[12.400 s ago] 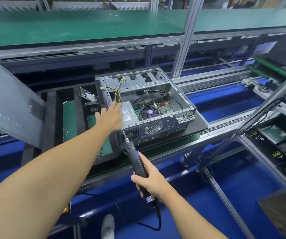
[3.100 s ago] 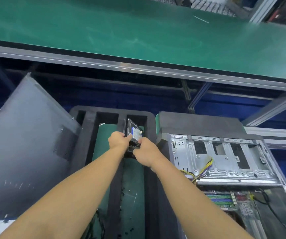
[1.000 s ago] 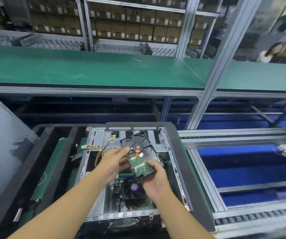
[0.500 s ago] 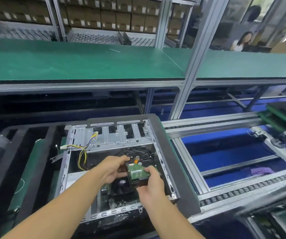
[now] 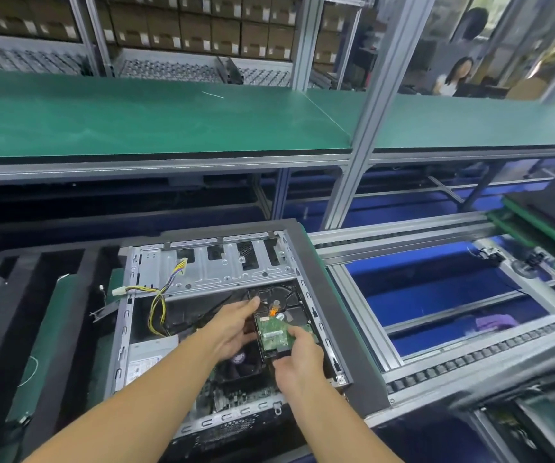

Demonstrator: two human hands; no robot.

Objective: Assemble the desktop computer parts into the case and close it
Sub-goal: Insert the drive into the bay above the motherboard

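Brown cartons [image 5: 182, 25] line shelves [image 5: 169, 66] behind the green counter [image 5: 136, 121]; a person [image 5: 453, 78] is beyond its far right edge; a purple cloth [image 5: 495, 321] lies under roller rails [image 5: 470, 359]

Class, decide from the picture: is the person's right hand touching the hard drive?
Touching. In the head view the right hand grips the near end of the hard drive, with its thumb lying on the green circuit board.

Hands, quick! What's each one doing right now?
Left hand: open, straight fingers against the side of the hard drive.
Right hand: closed, pinching the near end of the hard drive.
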